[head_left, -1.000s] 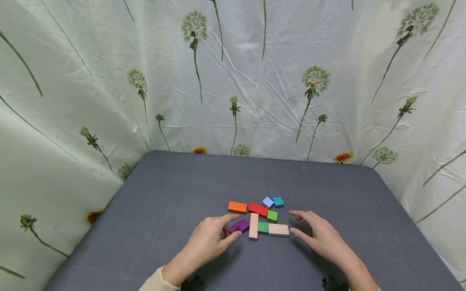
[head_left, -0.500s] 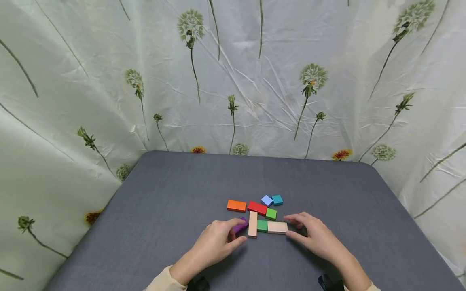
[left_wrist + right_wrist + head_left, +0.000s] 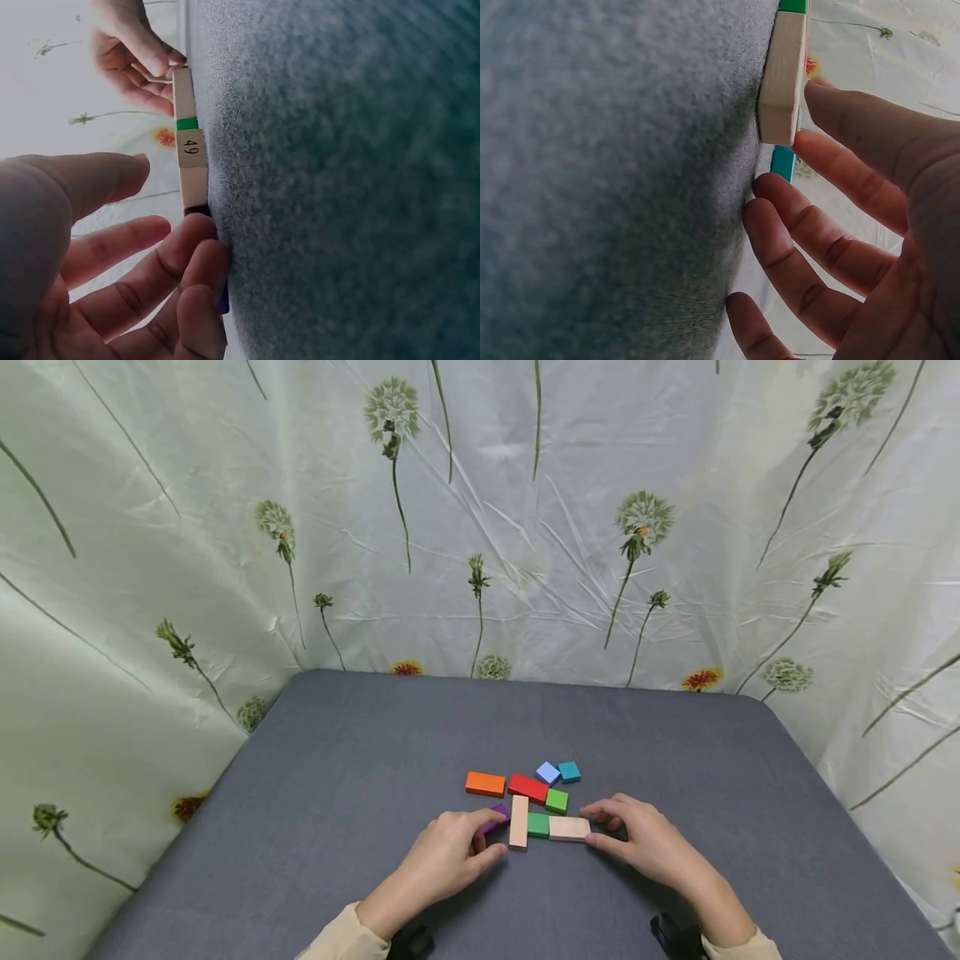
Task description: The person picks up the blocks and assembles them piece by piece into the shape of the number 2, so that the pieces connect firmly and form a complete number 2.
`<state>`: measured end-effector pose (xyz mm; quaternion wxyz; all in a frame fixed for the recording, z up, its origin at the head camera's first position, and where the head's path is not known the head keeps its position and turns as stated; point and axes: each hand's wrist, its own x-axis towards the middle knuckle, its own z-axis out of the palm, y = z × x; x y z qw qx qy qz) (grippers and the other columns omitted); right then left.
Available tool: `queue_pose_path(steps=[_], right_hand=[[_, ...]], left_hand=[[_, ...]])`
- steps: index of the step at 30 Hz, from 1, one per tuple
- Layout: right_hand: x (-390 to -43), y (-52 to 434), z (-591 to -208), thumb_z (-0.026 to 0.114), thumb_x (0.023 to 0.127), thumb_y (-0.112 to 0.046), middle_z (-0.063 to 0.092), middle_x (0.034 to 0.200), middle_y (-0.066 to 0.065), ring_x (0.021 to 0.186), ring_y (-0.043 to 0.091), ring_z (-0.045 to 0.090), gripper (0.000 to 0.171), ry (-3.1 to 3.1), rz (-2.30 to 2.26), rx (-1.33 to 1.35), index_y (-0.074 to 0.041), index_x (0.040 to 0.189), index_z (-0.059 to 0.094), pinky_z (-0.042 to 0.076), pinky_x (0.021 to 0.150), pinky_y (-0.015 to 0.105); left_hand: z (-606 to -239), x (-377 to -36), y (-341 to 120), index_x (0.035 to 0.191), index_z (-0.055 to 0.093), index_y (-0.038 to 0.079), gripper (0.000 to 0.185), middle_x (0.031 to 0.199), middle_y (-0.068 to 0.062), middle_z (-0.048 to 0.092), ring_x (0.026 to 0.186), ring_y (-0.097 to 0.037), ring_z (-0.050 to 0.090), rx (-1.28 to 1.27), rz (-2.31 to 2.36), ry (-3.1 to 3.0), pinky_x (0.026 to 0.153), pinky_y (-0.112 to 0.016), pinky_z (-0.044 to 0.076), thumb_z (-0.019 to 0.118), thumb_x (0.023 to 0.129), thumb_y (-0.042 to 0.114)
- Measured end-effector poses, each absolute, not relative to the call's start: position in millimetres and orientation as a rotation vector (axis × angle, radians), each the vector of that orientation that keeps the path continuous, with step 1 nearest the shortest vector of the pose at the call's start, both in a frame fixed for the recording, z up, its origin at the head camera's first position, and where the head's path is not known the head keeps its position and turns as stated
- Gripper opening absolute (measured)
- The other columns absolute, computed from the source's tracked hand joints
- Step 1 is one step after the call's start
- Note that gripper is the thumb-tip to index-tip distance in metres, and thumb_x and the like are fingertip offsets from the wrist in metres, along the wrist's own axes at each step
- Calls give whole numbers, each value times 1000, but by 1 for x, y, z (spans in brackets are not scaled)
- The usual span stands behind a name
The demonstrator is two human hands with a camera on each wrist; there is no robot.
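Free tabletop [image 3: 480, 722] beyond the blocks [image 3: 528, 788]

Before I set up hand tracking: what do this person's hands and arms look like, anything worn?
Left hand and right hand: both bare, no gloves. Plain cream left sleeve and right sleeve. Black object by each wrist; details too dark to tell.

Purple block [image 3: 494, 826] by the left fingers [image 3: 480, 817], beige block [image 3: 570, 829] by the right fingers [image 3: 602, 808], darker green block [image 3: 538, 825] between them; beyond the fingers, a white curtain [image 3: 540, 585] (printed with pale-green dandelions [image 3: 645, 512]).
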<state>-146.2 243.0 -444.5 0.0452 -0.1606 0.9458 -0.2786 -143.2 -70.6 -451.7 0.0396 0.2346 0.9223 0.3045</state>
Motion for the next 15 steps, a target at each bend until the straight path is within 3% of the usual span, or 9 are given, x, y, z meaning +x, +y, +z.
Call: queue_pose_path(steps=[15], right_hand=[[-158,241,-441,88,90,-29,71,103,-8,87,7,60,23,2826,-841,-473,-19,109,79,53,78,30]], left_hand=[[-448,-144,-63,131,77,25,38,71,12,52,60,-3,44,701,778,2827,54,-23,36,84,94,31]])
